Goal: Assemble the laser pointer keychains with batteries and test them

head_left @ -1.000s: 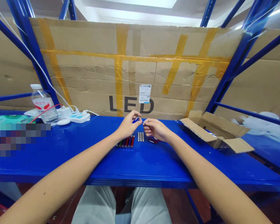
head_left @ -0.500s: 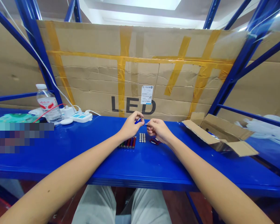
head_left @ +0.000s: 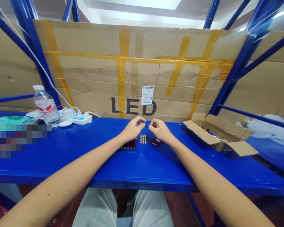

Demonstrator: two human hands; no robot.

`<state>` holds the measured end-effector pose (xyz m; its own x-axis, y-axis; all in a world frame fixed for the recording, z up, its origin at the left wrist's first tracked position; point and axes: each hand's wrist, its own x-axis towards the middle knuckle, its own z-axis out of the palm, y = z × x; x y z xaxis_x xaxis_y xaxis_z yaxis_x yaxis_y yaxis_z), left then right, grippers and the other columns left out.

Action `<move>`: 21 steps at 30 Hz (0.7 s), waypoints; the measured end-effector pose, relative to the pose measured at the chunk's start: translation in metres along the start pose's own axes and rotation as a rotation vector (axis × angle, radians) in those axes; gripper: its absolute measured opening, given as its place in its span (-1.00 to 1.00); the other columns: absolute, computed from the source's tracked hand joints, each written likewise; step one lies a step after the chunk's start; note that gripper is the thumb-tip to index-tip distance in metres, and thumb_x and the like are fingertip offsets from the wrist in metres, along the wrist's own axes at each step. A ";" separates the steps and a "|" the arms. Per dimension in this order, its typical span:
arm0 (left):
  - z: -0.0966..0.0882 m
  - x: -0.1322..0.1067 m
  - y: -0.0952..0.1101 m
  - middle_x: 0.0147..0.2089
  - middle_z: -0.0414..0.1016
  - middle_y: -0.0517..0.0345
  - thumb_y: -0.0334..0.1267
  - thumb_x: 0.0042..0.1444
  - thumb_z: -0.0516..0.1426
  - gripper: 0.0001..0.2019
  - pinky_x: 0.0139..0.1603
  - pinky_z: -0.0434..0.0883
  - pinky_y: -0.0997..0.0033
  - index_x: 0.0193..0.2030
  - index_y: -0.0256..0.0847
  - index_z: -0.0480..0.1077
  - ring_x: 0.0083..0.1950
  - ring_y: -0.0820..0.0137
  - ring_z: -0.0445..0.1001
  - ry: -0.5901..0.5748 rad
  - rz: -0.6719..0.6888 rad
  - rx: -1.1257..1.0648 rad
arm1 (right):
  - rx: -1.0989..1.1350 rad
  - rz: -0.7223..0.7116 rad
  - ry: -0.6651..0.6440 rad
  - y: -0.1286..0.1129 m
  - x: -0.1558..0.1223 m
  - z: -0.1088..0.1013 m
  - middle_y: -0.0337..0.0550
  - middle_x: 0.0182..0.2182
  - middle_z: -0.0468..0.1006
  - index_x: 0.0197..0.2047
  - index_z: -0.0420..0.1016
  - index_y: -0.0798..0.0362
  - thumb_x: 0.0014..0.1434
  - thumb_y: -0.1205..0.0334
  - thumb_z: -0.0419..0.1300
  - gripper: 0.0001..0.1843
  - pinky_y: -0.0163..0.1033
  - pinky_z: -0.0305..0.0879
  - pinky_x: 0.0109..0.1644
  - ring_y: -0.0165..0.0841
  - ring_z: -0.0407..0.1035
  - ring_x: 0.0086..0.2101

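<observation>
My left hand [head_left: 133,127] is closed, thumb and fingers curled round a thin blue tube [head_left: 138,125] that is mostly hidden. Just to its right, my right hand [head_left: 160,129] pinches something small at the fingertips; what it is cannot be made out. The two hands face each other a short gap apart, above the blue table. Below my left wrist lies a row of slim coloured metal tubes [head_left: 131,144], dark and red. Silver button cells [head_left: 143,139] stand in a neat grid between the hands. Under my right hand is a small pile of dark red and blue clips [head_left: 155,142].
An open cardboard box [head_left: 223,135] stands to the right, with something blue inside. On the left are a water bottle [head_left: 46,107], a white power strip [head_left: 81,119] and a green packet [head_left: 14,120]. A large taped cardboard sheet [head_left: 92,78] closes off the table's back.
Both hands stay above the button cells. My left fingers have arched further over the blue tube, so less of it shows. The view has shifted slightly.
</observation>
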<state>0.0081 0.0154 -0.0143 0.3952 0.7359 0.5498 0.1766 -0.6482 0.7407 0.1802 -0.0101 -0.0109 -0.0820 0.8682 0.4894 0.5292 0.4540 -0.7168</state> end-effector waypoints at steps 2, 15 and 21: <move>-0.001 -0.002 0.001 -0.17 0.51 0.10 -0.29 0.20 0.04 -0.83 -0.07 0.37 0.29 -0.14 -0.21 0.41 -0.16 0.36 0.45 -0.052 0.010 0.047 | -0.141 -0.060 0.014 0.000 0.000 -0.002 -0.30 -0.63 0.33 -0.52 0.26 0.03 0.01 0.31 0.10 -0.90 -0.31 0.01 -0.46 -0.44 0.15 -0.55; 0.005 -0.010 0.010 -0.29 0.50 0.14 -0.30 0.17 0.05 -0.94 -0.19 0.34 0.34 -0.25 -0.19 0.33 -0.24 0.35 0.45 -0.001 0.046 0.300 | -0.388 -0.211 -0.007 -0.004 -0.004 0.000 -0.24 -0.58 0.36 -0.44 0.18 0.01 0.12 0.38 0.07 -0.85 -0.30 -0.03 -0.41 -0.40 0.18 -0.54; 0.004 -0.010 0.009 -0.27 0.52 0.14 -0.26 0.19 0.04 -0.93 -0.20 0.33 0.35 -0.28 -0.17 0.32 -0.23 0.33 0.46 0.005 0.047 0.390 | -0.444 -0.226 -0.014 -0.008 -0.006 0.000 -0.21 -0.55 0.40 -0.41 0.22 0.03 0.16 0.39 0.06 -0.86 -0.30 -0.02 -0.41 -0.39 0.22 -0.53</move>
<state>0.0090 0.0011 -0.0146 0.4071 0.7037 0.5824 0.4883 -0.7065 0.5123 0.1768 -0.0191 -0.0080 -0.2452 0.7621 0.5993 0.8054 0.5042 -0.3116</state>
